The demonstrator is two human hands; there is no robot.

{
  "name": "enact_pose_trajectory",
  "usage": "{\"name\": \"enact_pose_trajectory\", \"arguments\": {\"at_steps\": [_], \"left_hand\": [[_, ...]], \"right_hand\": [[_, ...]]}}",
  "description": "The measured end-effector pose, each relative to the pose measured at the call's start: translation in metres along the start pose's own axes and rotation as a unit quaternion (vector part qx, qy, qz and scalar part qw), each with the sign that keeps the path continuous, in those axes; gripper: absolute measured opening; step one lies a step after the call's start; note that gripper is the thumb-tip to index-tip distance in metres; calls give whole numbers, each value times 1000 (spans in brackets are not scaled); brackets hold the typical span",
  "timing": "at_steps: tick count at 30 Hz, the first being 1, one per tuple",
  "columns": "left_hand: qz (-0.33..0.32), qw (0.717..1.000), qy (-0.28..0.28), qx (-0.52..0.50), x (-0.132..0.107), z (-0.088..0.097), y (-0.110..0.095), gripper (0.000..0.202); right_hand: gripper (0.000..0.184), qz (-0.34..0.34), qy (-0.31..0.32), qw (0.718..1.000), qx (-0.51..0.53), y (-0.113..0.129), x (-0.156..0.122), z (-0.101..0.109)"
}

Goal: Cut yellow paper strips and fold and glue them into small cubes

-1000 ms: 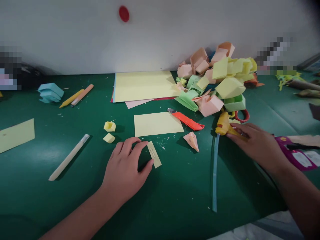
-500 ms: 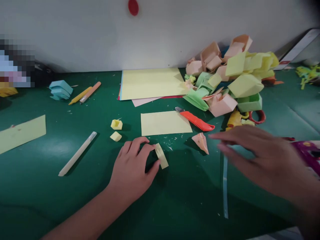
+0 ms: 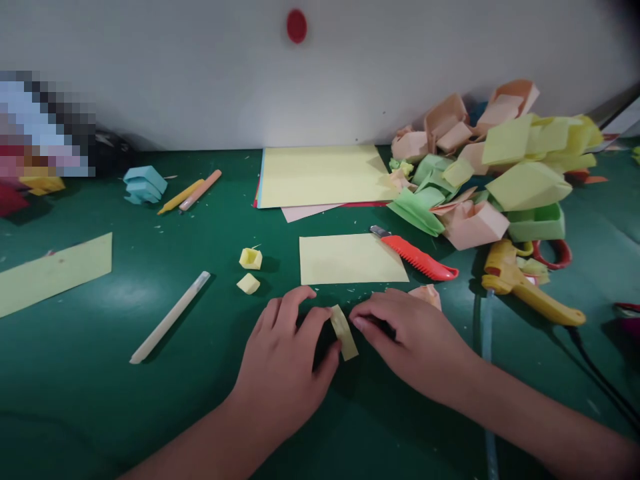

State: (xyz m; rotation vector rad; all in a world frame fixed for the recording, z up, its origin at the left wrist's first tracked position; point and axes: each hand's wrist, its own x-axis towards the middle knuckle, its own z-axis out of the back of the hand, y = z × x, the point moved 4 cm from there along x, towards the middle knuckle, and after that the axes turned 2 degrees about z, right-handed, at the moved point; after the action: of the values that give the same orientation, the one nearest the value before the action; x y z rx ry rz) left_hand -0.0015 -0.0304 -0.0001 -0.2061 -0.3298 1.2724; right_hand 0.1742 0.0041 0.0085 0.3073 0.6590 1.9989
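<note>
In the head view my left hand (image 3: 287,370) pinches a small pale yellow paper strip (image 3: 344,333) between thumb and index finger, just above the green table. My right hand (image 3: 413,337) is close by on the strip's right side, thumb and index fingertips brought together; whether something tiny is between them cannot be seen. Behind the right hand a crumpled peach paper piece (image 3: 427,295) is partly covered. Beyond both hands lies a pale yellow paper rectangle (image 3: 345,259), with a red box cutter (image 3: 419,257) resting over its right corner. Two little yellow folded paper pieces, one an open box (image 3: 251,258), sit left of it.
A yellow glue gun (image 3: 530,287) with a cable lies at right, near a clear glue stick (image 3: 489,380). Folded paper boxes (image 3: 530,180) pile up behind it. Stacked paper sheets (image 3: 320,177) lie against the wall. A rolled paper stick (image 3: 170,319) is at left.
My right hand has moved left from beside the glue gun to the paper strip, and its fingers have come together. The left hand still holds the strip. The view has shifted slightly.
</note>
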Motion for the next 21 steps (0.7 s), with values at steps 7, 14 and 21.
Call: {"name": "enact_pose_trajectory", "arguments": {"at_steps": [7, 14, 21], "left_hand": [[-4, 1000, 4, 5, -1, -1, 1, 26], [-10, 1000, -7, 5, 1, -1, 0, 25], [-5, 1000, 2, 7, 1, -2, 0, 25]], "right_hand": [[16, -33, 6, 999, 33, -4, 9, -6], [15, -23, -14, 998, 51, -4, 9, -5], [13, -22, -16, 999, 36, -4, 11, -6]]}}
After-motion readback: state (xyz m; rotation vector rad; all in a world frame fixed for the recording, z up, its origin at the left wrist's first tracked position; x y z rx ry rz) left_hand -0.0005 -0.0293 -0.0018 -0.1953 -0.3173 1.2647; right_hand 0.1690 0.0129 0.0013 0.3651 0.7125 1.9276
